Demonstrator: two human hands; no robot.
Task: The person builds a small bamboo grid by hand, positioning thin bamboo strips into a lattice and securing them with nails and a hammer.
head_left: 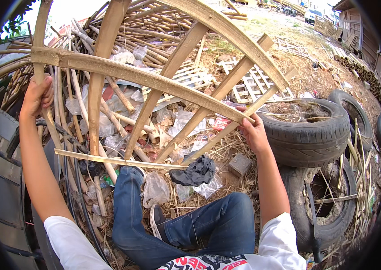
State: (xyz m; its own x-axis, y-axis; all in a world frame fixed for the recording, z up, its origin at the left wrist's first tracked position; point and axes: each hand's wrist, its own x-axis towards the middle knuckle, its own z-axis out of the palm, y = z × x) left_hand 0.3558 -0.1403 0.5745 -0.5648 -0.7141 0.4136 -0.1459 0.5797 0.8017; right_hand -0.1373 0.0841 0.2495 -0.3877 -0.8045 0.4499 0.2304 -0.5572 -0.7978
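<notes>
A bamboo lattice (147, 80), built of flat slats crossing one another, is held up in front of me and spans most of the view. My left hand (37, 96) is closed around its leftmost upright slat, just below the long middle crosspiece. At the other end of that crosspiece, my right hand (254, 132) pinches the lattice where the crosspiece meets the rightmost slat. A thinner bamboo strip (118, 161) runs across the lower ends of the slats, close to my knee and shoe.
Bamboo poles (154, 33) are heaped behind the lattice. Plastic litter and a black plastic bag (195, 171) lie on the ground beside a grey block (240, 165). Old tyres (305, 135) are stacked at my right; a dark chair (1, 193) stands at my left.
</notes>
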